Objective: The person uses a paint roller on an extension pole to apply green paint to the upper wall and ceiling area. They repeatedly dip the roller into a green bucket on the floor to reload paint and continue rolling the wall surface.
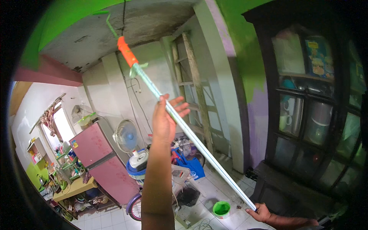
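A paint roller [101, 12] on a bent green frame touches or nearly touches the green beam [66, 21] at the upper left. Its orange handle [127, 51] is joined to a long whitish pole [198, 141], with a pale strip tied around the joint. My left hand [166, 118] supports the pole around its middle, thumb against it and the other fingers spread. Down at the lower right, my right hand [260, 212] grips the pole's bottom end. A small bucket with green paint [221, 209] stands on the tiled floor below the pole.
A dark glazed cabinet [304, 95] rises close on the right. Behind the pole a wooden ladder [192, 72] leans against the wall. A fan [126, 135], a pink fridge [112, 169], a bicycle wheel [135, 208] and a blue bag [192, 166] crowd the left and middle.
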